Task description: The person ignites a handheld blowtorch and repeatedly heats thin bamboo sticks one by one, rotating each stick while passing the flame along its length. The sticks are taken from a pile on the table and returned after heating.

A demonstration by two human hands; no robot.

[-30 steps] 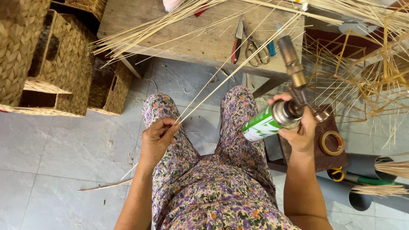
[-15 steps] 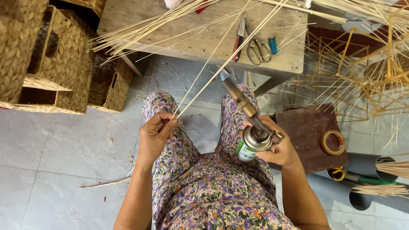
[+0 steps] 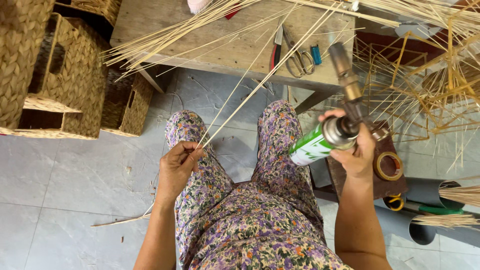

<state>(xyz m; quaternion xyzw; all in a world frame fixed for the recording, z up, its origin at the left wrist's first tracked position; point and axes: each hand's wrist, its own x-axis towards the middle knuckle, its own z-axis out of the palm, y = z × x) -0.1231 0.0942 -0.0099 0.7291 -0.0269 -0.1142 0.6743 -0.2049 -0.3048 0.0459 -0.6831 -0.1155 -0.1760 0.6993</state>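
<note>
My left hand (image 3: 177,167) rests on my left knee and pinches the near ends of two thin pale rattan strips (image 3: 250,90) that run up and to the right across the wooden table (image 3: 150,25). My right hand (image 3: 356,150) grips a green and white gas canister (image 3: 312,146) fitted with a brass torch head (image 3: 345,77), raised to the right of my right knee, its nozzle pointing up toward the table edge. No flame shows.
Scissors (image 3: 299,61), pliers (image 3: 276,47) and a blue lighter (image 3: 316,54) lie on the table among loose strips. Woven baskets (image 3: 70,80) stand at the left. A rattan frame (image 3: 430,75) is at the right, a tape roll (image 3: 389,166) on a brown stool, grey pipes below.
My right hand lowered the torch toward my lap half a second ago and has now lifted it back up to the right. The left hand stays on the strips.
</note>
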